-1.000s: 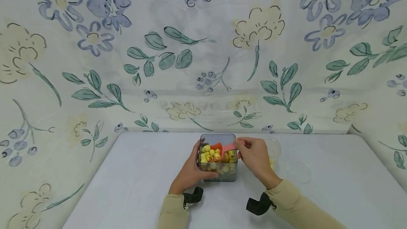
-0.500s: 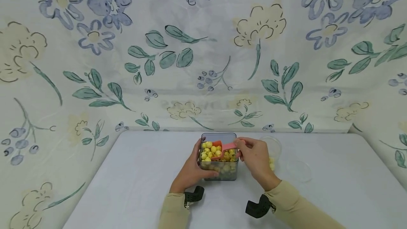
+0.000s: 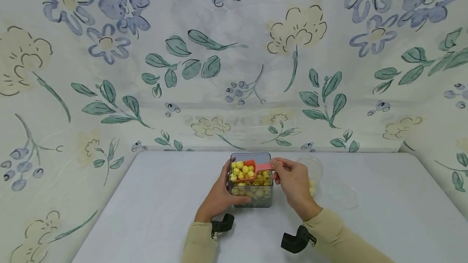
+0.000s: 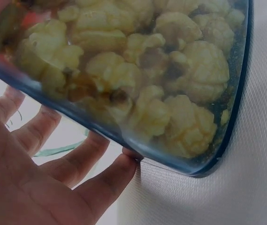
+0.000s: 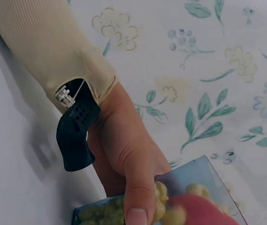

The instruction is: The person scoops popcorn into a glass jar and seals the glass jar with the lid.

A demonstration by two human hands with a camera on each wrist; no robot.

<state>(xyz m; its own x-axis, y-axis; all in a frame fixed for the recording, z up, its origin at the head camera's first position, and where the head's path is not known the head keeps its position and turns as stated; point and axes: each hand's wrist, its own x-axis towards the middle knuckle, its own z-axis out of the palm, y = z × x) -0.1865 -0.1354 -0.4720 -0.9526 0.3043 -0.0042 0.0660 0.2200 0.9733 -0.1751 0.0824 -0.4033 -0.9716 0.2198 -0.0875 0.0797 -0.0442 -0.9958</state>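
A clear square container holds yellow popcorn at the table's far middle. My left hand grips its left side, thumb across the front; in the left wrist view the fingertips touch the container's edge. Between thumb and fingers, my right hand pinches the handle of a pink-orange scoop. The scoop's bowl, heaped with popcorn, is inside the container near the top. In the right wrist view, the scoop is blurred and partly cut off, beside the right thumb.
Behind my right hand stands a round clear tub with a little yellow popcorn visible, partly hidden. A round clear lid lies to its right on the white table. Floral cloth rises at the table's back edge.
The scoop has tilted toward level and lifted slightly within the container, with popcorn heaped in its bowl. The left hand keeps its grip on the container in the same place.
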